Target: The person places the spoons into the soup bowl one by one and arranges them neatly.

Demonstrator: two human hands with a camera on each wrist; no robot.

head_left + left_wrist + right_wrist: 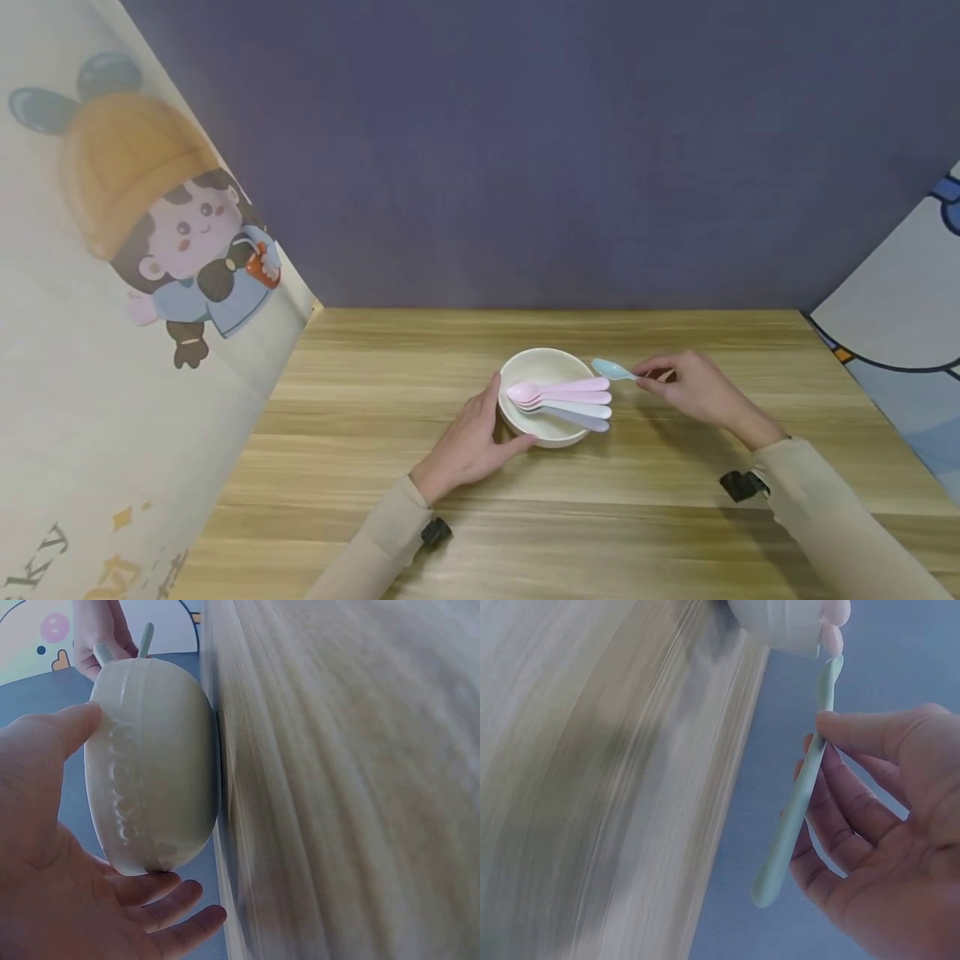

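A cream bowl (542,367) stands on the wooden table, the thumb and fingers of my left hand (468,442) holding it from the left and front. Several spoons lie together in it, their handles resting over the right rim: two pink spoons (588,398), a white spoon (592,411) and a greyish lavender spoon (585,422). To the right of the bowl, my right hand (697,392) pinches a light blue spoon (787,832) by its handle. That spoon's bowl end points left, just off the rim. Scalloped relief marks the cream bowl's outer side in the left wrist view.
The wood-grain table (525,533) reaches back to a dark blue-purple wall (525,167). On the left rises a pale panel with a cartoon figure (187,225); on the right is another printed panel (892,308). Both wrists carry small black devices (742,485).
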